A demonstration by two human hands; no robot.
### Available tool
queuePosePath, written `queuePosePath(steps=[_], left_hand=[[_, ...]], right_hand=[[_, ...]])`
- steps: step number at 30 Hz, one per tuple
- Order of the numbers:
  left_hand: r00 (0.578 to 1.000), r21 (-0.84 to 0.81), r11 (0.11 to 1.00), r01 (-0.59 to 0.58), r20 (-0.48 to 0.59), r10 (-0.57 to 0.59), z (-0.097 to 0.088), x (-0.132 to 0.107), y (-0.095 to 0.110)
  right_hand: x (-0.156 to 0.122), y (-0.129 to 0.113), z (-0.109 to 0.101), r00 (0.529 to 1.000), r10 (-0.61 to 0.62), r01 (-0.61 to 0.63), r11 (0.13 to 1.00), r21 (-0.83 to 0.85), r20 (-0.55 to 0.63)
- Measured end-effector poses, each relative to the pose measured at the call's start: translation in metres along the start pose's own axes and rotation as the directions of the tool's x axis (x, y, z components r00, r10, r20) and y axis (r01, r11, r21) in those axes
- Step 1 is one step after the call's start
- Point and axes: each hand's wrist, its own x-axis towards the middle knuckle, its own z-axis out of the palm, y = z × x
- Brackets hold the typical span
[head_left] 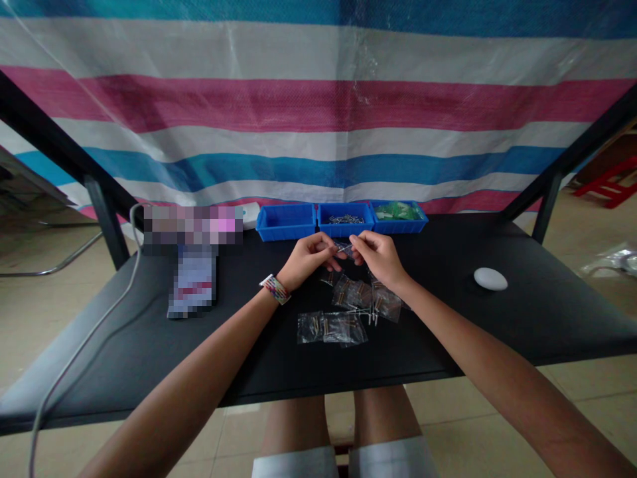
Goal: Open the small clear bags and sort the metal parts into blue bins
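My left hand [309, 259] and my right hand [379, 255] meet above the black table [497, 318], in front of the blue trays. Both pinch a small clear plastic bag [343, 247] between their fingertips. A beaded band sits on my left wrist. Below the hands lie several small clear bags with screws [348, 309] in them, scattered on the table. Two or three loose screws lie beside them.
Three blue trays stand at the back: an empty-looking left one [285, 222], a middle one with metal screws [346, 220], a right one with green parts [399, 216]. A white oval object [490, 278] lies right. A grey cable [79, 345] runs along the left. A striped tarp hangs behind.
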Motion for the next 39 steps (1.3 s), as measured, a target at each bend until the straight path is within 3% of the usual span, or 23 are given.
queuePosePath(steps=[11, 17, 29, 35, 39], left_hand=[[0.991, -0.028, 0.994, -0.101, -0.086, 0.099, 0.003, 0.001, 0.004], [0.991, -0.043, 0.994, -0.098, -0.091, 0.094, 0.001, 0.001, 0.001], [0.991, -0.034, 0.996, -0.079, -0.109, 0.075, 0.001, 0.002, 0.001], [0.991, -0.081, 0.996, -0.024, -0.133, 0.013, -0.001, 0.003, -0.001], [0.992, -0.021, 1.000, 0.020, -0.128, -0.022, 0.000, 0.003, -0.003]], right_hand=[[0.000, -0.002, 0.001, 0.999, -0.040, 0.039, 0.999, 0.011, 0.029], [0.000, -0.001, 0.002, 0.999, -0.022, 0.019, 0.999, 0.051, 0.047], [-0.003, -0.001, 0.002, 0.997, -0.033, 0.036, 0.999, -0.037, 0.063], [0.002, -0.008, -0.006, 0.992, -0.075, 0.076, 0.997, 0.006, -0.104], [0.018, -0.006, -0.018, 0.941, -0.141, 0.126, 0.990, -0.068, -0.308]])
